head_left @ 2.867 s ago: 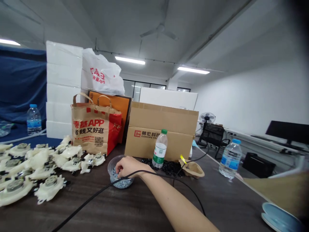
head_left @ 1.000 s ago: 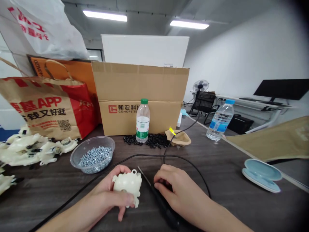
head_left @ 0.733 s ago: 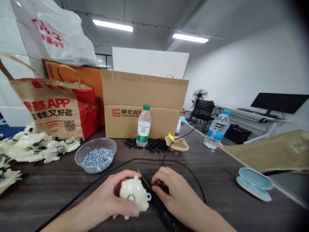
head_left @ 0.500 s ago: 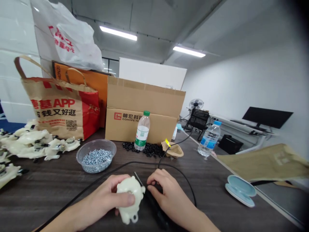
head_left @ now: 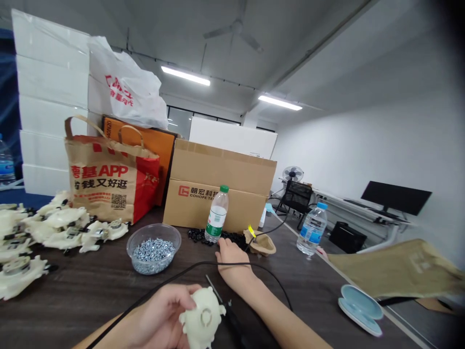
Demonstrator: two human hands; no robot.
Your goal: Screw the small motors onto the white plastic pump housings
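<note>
My left hand is closed on a cream-white plastic housing, its round face with a raised ring turned up. Beside the housing lies a black corded screwdriver on the table, its thin metal bit pointing away from me. My right hand has reached past it to the near edge of a pile of small black parts. Its fingers are curled down together, with the tips hidden, so what they grip does not show. A bottle with a green cap stands just behind that hand.
A clear bowl of small screws stands left of centre, near several more white housings. The black cable crosses the table. A cardboard tray, a water bottle and an open light-blue case are on the right.
My right hand has left the screwdriver and moved forward to the black parts. My left hand has turned the housing and shifted it slightly down. The view has tilted up and left.
</note>
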